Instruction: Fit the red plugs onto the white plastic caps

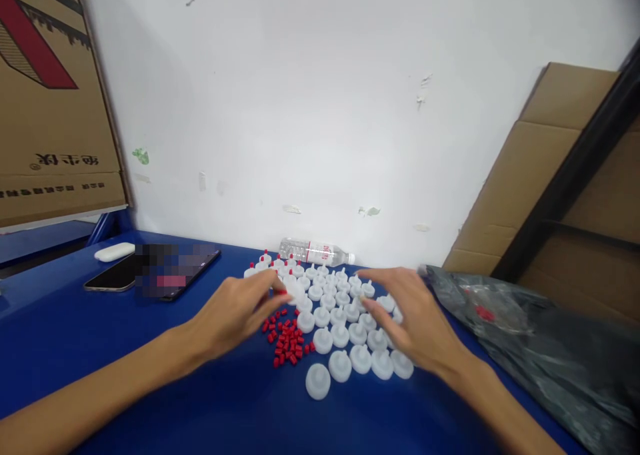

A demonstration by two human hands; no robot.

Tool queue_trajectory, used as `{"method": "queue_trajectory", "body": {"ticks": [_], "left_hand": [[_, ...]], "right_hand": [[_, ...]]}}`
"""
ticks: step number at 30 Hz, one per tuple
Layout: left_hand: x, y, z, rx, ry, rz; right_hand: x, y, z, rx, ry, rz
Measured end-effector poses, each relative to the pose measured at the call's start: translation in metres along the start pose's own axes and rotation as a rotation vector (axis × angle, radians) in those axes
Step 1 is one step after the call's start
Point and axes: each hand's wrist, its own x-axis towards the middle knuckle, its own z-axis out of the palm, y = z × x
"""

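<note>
Blue table [235, 408] under everything: at the left lie a white case [115, 251], a phone [111, 273] and a second phone [193, 275], partly blurred out. Next comes the left hand [234, 314], its thumb and first finger drawn into a narrow pinch, with what looks like a small red cap [283, 292] between the tips. A light fingertip hold from above seems best here, wrist kept high, since the crowding means a sideways sweep could tip several pieces. Just below this hand, the loose red caps [287, 342] lie in a jumbled heap, short and tube-like, pointing every way. Behind them and to the right sit the white lids [340, 336], round, cloudy plastic, each with a thin spout; several at the group's far left wear red on the spout, while those further right are bare. A clear bottle [316, 251] lies on its side behind them, near the wall [320, 108]. The right hand [413, 315] curves over the right of the lids, thumb and first finger well apart; whether they touch one, I cannot tell. Steadying a lid low at its rim would likely serve better than gripping its spout. At the far right lies a dark plastic bag [540, 368].
</note>
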Motion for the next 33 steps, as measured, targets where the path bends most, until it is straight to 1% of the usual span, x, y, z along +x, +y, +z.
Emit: {"method": "queue_trajectory", "body": {"ticks": [2,4,5,8,9,11,14,16,21,22,24,25,26,27,28,29,30,31,33], "left_hand": [[-0.005,0.016,0.004,-0.049,0.05,0.201],[-0.009,0.028,0.009,-0.069,0.088,0.357],[-0.011,0.033,0.01,-0.075,0.117,0.404],[-0.013,0.043,0.012,-0.066,0.187,0.481],[-0.013,0.045,0.012,-0.046,0.184,0.49],[-0.011,0.047,0.01,0.009,0.131,0.487],[-0.006,0.046,0.009,0.058,0.025,0.455],[-0.005,0.046,0.01,0.044,-0.017,0.425],[-0.006,0.05,0.014,-0.133,-0.091,0.286],[-0.007,0.05,0.014,-0.177,-0.088,0.243],[-0.007,0.044,0.009,-0.256,-0.02,0.126],[-0.006,0.038,0.005,-0.291,0.058,0.058],[-0.004,0.03,-0.001,-0.315,0.129,-0.042],[-0.002,0.022,-0.007,-0.315,0.167,-0.179],[0.0,0.012,-0.012,-0.297,0.206,-0.265],[0.002,0.003,-0.017,-0.24,0.227,-0.306],[0.004,-0.005,-0.02,-0.145,0.217,-0.313],[0.006,-0.011,-0.021,-0.042,0.178,-0.302],[0.007,-0.017,-0.017,0.014,0.1,-0.29]], "right_hand": [[0.002,-0.021,0.004,0.054,-0.009,-0.182],[0.004,-0.042,0.008,0.107,0.002,-0.293],[0.005,-0.052,0.01,0.125,0.018,-0.328],[0.006,-0.071,0.017,0.155,0.077,-0.386],[0.006,-0.074,0.019,0.161,0.097,-0.387],[0.005,-0.076,0.021,0.166,0.119,-0.373],[0.004,-0.071,0.021,0.138,0.087,-0.364],[0.005,-0.066,0.022,0.102,0.063,-0.373],[0.008,-0.062,0.023,-0.013,0.048,-0.405],[0.008,-0.06,0.022,-0.03,0.059,-0.413],[0.008,-0.051,0.016,-0.068,0.097,-0.422],[0.007,-0.043,0.013,-0.095,0.125,-0.414],[0.007,-0.034,0.008,-0.134,0.143,-0.388],[0.006,-0.023,0.004,-0.174,0.174,-0.341],[0.005,-0.011,0.0,-0.224,0.2,-0.266],[0.004,0.001,-0.003,-0.271,0.228,-0.18],[0.002,0.012,-0.004,-0.301,0.241,-0.087],[0.001,0.022,-0.005,-0.303,0.244,0.01],[-0.002,0.036,-0.002,-0.277,0.203,0.197]]}}
